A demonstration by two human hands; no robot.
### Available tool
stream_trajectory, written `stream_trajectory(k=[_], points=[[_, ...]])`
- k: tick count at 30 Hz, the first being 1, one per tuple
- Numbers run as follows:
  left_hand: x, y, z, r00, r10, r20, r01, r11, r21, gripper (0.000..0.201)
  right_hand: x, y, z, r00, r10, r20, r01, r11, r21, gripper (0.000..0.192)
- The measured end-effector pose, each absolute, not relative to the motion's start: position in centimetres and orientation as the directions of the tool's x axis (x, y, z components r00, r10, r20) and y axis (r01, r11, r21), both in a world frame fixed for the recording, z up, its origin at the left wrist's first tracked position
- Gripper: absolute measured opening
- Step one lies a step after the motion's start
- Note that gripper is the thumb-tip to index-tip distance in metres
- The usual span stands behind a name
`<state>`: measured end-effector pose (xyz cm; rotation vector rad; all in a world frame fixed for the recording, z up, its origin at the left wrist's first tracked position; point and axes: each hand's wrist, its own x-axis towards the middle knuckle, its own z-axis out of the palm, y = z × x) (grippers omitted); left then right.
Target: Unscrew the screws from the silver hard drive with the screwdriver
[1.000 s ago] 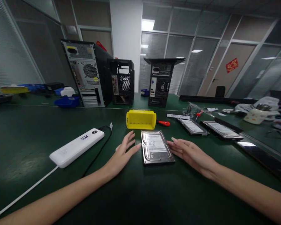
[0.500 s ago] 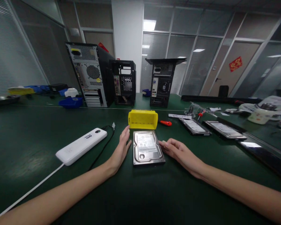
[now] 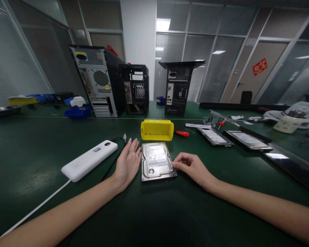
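Note:
A silver hard drive with a white label lies flat on the green table in front of me. My left hand is open along its left side, fingers stretched and palm turned toward it; the fingertips hold nothing. At the drive's right edge, the thumb and fingertips of my right hand are pinched together and touch the rim. Just behind the drive stands a yellow plastic bin, tipped so that its hollow side faces me.
A white power strip lies left with its cord. An orange-handled tool is beside the bin. Two more hard drives lie to the right, one nearer the bin. Computer cases stand at the back.
The hard drive has shifted slightly left. My left hand has moved left and turned its palm more upward; my right hand has followed the drive's edge, its fingers closing into a pinch.

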<state>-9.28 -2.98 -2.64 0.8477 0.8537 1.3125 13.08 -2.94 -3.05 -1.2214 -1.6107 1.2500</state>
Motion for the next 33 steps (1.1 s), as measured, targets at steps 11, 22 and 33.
stream_trajectory(k=[11,22,33], points=[[-8.2,-1.8,-2.2,0.025,0.997,-0.076,-0.458,0.078,0.885,0.073,13.7,-3.1,-3.5,-0.367,0.929,0.034,0.278,0.144,-0.950,0.025],[-8.4,-2.8,-1.8,0.067,0.994,-0.081,-0.446,0.102,0.889,0.071,13.6,-3.0,-3.7,-0.400,0.916,0.036,0.318,0.175,-0.932,0.023],[-8.5,-3.0,-1.9,0.041,0.997,-0.061,-0.367,0.072,0.928,0.072,14.1,-2.9,-3.1,-0.479,0.877,-0.027,0.264,0.114,-0.958,0.022]])
